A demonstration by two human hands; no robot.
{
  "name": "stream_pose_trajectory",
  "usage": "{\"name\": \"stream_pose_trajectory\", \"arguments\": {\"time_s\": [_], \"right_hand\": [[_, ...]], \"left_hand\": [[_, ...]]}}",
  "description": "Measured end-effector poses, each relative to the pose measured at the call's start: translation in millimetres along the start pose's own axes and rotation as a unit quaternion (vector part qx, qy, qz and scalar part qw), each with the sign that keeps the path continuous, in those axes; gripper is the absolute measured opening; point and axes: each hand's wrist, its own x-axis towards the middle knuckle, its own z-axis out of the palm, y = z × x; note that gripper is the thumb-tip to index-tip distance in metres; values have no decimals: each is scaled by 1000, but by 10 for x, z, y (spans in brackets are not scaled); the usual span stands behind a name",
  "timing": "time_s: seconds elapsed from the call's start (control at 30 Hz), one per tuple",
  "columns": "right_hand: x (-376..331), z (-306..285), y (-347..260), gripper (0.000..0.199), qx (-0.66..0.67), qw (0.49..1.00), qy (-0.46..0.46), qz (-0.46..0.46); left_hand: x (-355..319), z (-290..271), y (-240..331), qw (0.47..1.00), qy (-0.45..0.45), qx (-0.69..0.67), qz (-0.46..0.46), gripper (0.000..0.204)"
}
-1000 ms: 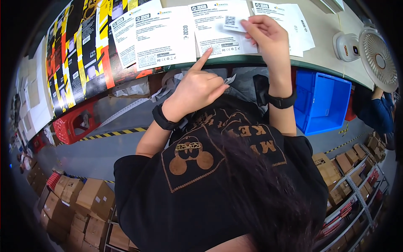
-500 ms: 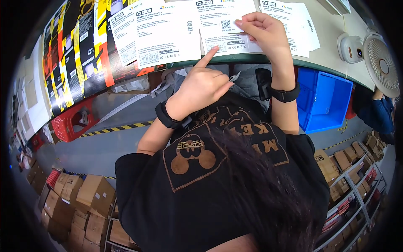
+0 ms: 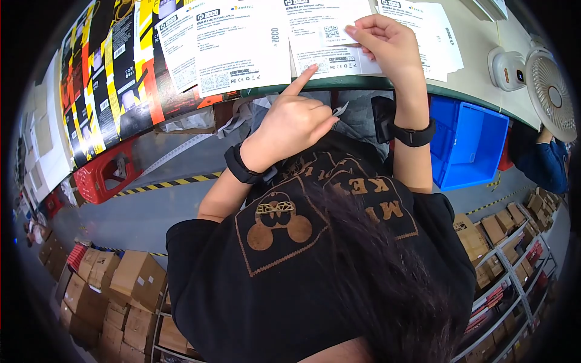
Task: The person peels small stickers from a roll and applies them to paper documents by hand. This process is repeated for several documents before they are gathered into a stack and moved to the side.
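Several white printed sheets lie along the table edge. My left hand point(image 3: 296, 124) stretches its index finger onto the lower edge of the middle printed sheet point(image 3: 324, 65). Its other fingers are curled, and a small grey-white strip point(image 3: 341, 109) sticks out beside the thumb. At the right side of that sheet, my right hand point(image 3: 390, 48) pinches thumb against fingers at the edge of an upper white sheet point(image 3: 308, 30), which bears a square code and overlaps the lower one. The fingers partly hide what the pinch holds.
Black, yellow and red printed boxes point(image 3: 121, 66) cover the table's left part. To the right stand a small white fan point(image 3: 548, 91) and a blue crate point(image 3: 463, 145) below the edge. A red stool point(image 3: 106, 181) is at left; cartons point(image 3: 136, 281) fill shelves behind.
My right hand has shifted slightly right and down, while the upper sheet's edge stays near its thumb. The left hand has barely moved, its index finger still on the sheet.
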Motion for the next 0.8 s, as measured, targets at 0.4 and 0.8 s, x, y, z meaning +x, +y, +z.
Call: {"name": "stream_pose_trajectory", "arguments": {"time_s": [0.4, 0.8], "right_hand": [[-34, 116, -4, 21, -93, 991, 44, -82], [-133, 356, -345, 35, -447, 890, 78, -36]], "left_hand": [[-2, 4, -5, 1000, -8, 2, -1, 18], [-6, 6, 11, 999, -19, 25, -4, 19]]}}
